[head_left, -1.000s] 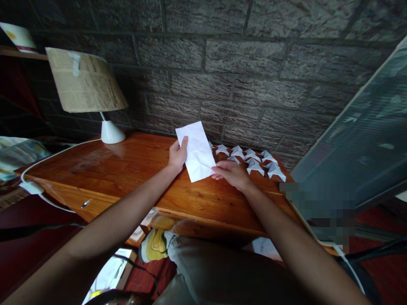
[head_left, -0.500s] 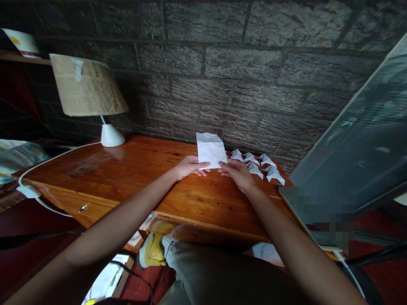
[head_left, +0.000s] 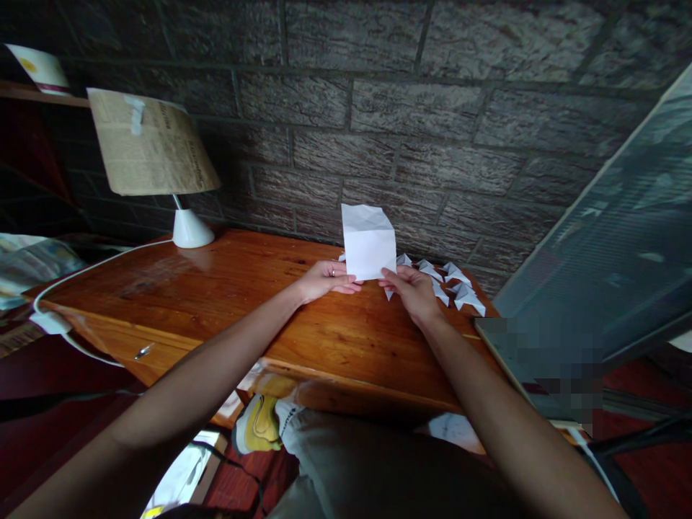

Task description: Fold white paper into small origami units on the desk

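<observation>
A creased white sheet of paper is held up over the far part of the wooden desk. My left hand pinches its lower left corner, thumb in front and fingers behind. At the lower right corner, my right hand grips it the same way. A fold line crosses the sheet, and its upper part leans at another angle. Several folded white paper pieces lie just beyond and right of my right hand, some partly hidden by it and by the sheet.
A lamp with a newspaper-covered shade stands at the desk's back left, its white cord running over the left edge. Behind the desk rises a dark brick wall. A translucent panel leans at the right. My legs are below the desk.
Both hands have shifted slightly right with the paper. The sheet now stands higher and more upright, showing a smoother lower part and covering some folded pieces behind it.
</observation>
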Tool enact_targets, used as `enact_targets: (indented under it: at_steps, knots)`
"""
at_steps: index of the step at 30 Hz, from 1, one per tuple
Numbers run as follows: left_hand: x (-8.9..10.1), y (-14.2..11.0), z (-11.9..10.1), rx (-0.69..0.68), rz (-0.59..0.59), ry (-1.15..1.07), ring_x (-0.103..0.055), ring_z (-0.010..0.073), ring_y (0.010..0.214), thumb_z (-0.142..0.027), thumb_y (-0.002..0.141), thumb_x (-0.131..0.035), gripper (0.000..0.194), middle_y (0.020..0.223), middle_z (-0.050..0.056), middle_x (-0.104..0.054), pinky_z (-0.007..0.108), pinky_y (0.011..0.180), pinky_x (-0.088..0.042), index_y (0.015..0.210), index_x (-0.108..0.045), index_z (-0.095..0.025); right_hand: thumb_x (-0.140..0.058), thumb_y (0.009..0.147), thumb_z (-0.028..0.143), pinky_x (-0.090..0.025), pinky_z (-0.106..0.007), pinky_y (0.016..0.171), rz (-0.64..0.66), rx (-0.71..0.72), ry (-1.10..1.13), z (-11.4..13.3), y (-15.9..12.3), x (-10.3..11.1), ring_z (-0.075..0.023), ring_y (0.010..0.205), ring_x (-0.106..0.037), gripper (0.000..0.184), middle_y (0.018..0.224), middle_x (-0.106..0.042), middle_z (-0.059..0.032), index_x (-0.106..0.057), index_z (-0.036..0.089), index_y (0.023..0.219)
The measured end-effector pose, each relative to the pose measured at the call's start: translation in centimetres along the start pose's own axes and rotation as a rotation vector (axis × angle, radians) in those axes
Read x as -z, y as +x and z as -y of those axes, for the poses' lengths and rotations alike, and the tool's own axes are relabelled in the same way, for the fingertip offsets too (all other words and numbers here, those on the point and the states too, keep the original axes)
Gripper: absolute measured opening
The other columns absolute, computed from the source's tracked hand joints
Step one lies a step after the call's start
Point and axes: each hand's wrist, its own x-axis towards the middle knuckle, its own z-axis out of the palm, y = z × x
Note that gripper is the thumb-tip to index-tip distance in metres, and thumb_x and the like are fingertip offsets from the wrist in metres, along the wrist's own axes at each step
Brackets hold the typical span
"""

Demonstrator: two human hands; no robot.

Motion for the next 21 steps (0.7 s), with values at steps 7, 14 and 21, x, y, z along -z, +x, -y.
enact_targets:
  at_steps: [7,14,21]
  knots:
    - [-0.2,0.0,0.0,-0.035,0.017,-0.05,-0.076,0.0234,0.091,-0.04,0.062,-0.092,0.051,0.113,0.016,-0.077,0.038,0.088,-0.058,0.104,-0.077,-0.014,-0.09,0.057,0.052,-0.056,-0.023,0.065,0.023,-0.031,0.024,0.3,-0.2,0.3,-0.0137,0.067,-0.071,0.045,0.073,-0.075,-0.0023,-0.069,0.018,0.076]
    - [0.1,0.3,-0.4,-0.168,-0.318,-0.27,-0.073,0.0258,0.092,-0.043,0.065,-0.09,0.052,0.107,0.015,-0.078,0.039,0.091,-0.055,0.101,-0.075,-0.01,-0.091,0.061,0.043,-0.056,-0.024,0.067,0.605,-0.311,-0.097,0.4,-1.2,0.5,-0.0141,0.07,-0.071,0.042,0.081,-0.078,-0.0064,-0.076,0.015,0.088]
    - [-0.3,0.4,0.6,-0.144,-0.216,-0.173,-0.072,0.0235,0.078,-0.048,0.064,-0.089,0.052,0.096,0.013,-0.079,0.039,0.083,-0.055,0.098,-0.076,-0.01,-0.085,0.069,0.048,-0.055,-0.029,0.08,0.653,-0.29,-0.065,0.3,-1.6,0.2,-0.0166,0.083,-0.072,0.043,0.097,-0.08,-0.005,-0.079,0.019,0.099]
